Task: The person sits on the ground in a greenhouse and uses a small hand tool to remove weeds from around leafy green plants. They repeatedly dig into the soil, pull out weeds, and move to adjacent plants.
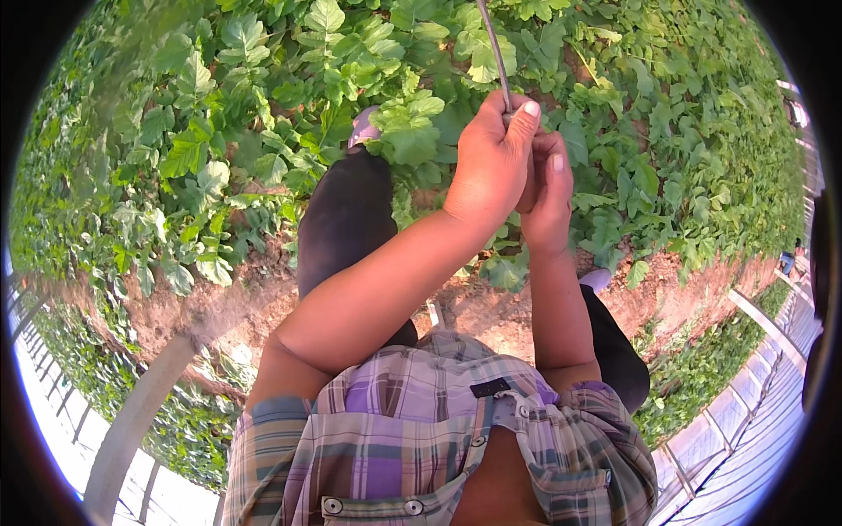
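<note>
My left hand (492,154) is closed around a hand tool with a thin, dark metal shaft (495,49). The shaft runs up past the top edge of the view, so its far end is hidden. Just below and to the right, my right hand (551,187) has its fingers curled against what looks like the tool's brown handle (528,187), mostly covered by the hands. Both hands are close together above leafy green plants (408,131) with lobed leaves, which look like radish or a similar crop.
My knees are bent, in dark trousers (345,210); a light purple shoe (364,128) shows among the leaves. Bare soil (480,309) runs beneath me. A pale post (141,421) rises behind at left, and a greenhouse frame (769,325) curves along the right.
</note>
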`<action>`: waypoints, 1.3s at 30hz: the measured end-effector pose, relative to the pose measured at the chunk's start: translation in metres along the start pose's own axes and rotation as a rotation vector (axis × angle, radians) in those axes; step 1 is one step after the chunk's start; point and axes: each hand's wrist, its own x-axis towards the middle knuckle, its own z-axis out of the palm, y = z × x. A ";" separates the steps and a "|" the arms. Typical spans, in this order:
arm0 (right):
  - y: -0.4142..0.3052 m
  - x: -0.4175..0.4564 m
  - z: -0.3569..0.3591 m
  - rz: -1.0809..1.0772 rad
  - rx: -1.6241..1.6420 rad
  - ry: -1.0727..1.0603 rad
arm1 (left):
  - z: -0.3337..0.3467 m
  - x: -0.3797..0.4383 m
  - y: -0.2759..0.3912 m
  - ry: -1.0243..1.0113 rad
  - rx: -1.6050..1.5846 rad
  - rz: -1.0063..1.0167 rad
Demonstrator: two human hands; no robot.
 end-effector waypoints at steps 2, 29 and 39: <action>0.009 0.019 -0.002 0.052 0.193 -0.008 | -0.006 0.004 -0.002 0.051 -0.061 0.056; 0.367 0.319 -0.098 0.329 -1.914 -0.655 | -0.029 -0.004 0.045 -0.525 -0.045 -0.726; 0.382 0.300 -0.085 0.271 -1.605 -0.203 | -0.026 0.004 0.042 -0.467 -0.100 -0.849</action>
